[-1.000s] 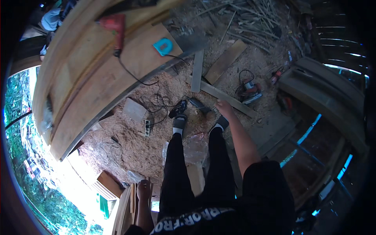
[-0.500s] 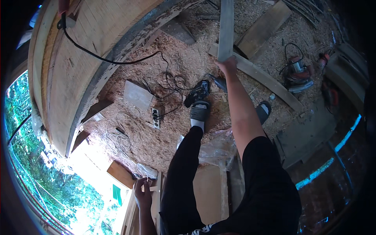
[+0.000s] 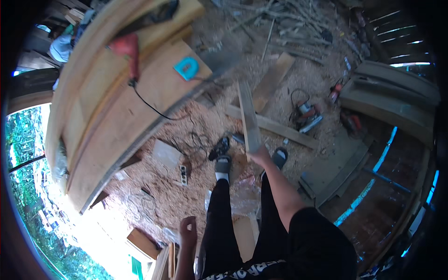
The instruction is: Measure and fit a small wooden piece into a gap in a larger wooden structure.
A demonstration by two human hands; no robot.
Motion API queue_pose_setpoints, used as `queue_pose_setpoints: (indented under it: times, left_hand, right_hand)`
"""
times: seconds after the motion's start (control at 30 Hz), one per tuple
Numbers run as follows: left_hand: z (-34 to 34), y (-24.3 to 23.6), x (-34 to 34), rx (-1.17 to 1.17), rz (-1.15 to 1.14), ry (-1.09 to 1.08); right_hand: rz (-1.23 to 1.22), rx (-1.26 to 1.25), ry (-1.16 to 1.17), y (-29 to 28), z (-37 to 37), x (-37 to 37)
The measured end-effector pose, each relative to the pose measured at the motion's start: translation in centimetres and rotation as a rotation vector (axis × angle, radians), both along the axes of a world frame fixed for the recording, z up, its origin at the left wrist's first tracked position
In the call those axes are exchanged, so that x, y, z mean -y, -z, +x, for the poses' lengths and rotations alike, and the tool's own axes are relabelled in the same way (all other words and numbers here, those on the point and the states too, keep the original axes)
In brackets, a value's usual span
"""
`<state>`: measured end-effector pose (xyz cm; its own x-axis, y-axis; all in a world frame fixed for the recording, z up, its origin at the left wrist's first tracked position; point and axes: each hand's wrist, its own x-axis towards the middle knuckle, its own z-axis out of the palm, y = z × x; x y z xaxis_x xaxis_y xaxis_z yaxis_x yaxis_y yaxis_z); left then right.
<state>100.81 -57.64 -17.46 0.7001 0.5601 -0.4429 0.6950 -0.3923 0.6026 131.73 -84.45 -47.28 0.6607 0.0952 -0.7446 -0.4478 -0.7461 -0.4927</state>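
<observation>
My right hand [image 3: 260,156] is closed around the near end of a long wooden board [image 3: 249,116], which points away from me, above the floor. Behind that board, another plank [image 3: 280,127] lies slantwise on the wood shavings, and a wider plank [image 3: 274,80] rests farther back. My left hand [image 3: 188,228] hangs low on the left, its thumb and fingers curled together in a ring. Whether anything small sits in that pinch I cannot make out. Nearest to it are a brown wooden block [image 3: 143,243] and some upright wood strips [image 3: 171,259].
A large curved wooden structure [image 3: 154,116] fills the left, bearing a red power tool [image 3: 126,51] and a blue D-shaped object [image 3: 186,68]. A circular saw [image 3: 308,116] stands at right. Cords, a socket strip [image 3: 183,175] and plastic sheeting [image 3: 240,196] lie around my feet.
The view has swung, bringing more of the curved structure into sight. My right hand and its board now appear lower and nearer to me. My left hand has shifted rightward in the view.
</observation>
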Motion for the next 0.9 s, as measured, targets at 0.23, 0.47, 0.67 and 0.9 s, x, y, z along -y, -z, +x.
queue_pose_setpoints:
  times: [0.23,0.47,0.67,0.9]
  left_hand:
    - [8.6,-12.2,3.1,0.361,-0.088,0.167]
    - [6.9,-20.8,2.5,0.454,0.082,0.267]
    - [5.2,-26.4,6.2,0.468,0.188,-0.124]
    - [6.2,-25.5,9.6,0.415,0.199,-0.152]
  right_hand:
    - [-0.117,-0.029,-0.162,-11.0,0.4,1.5]
    - [-0.163,-0.401,-0.202,-25.3,8.5,-0.3]
    - [-0.143,-0.441,-0.446,-37.9,6.8,3.8]
    - [-0.150,-0.548,-0.550,-42.2,7.7,7.7]
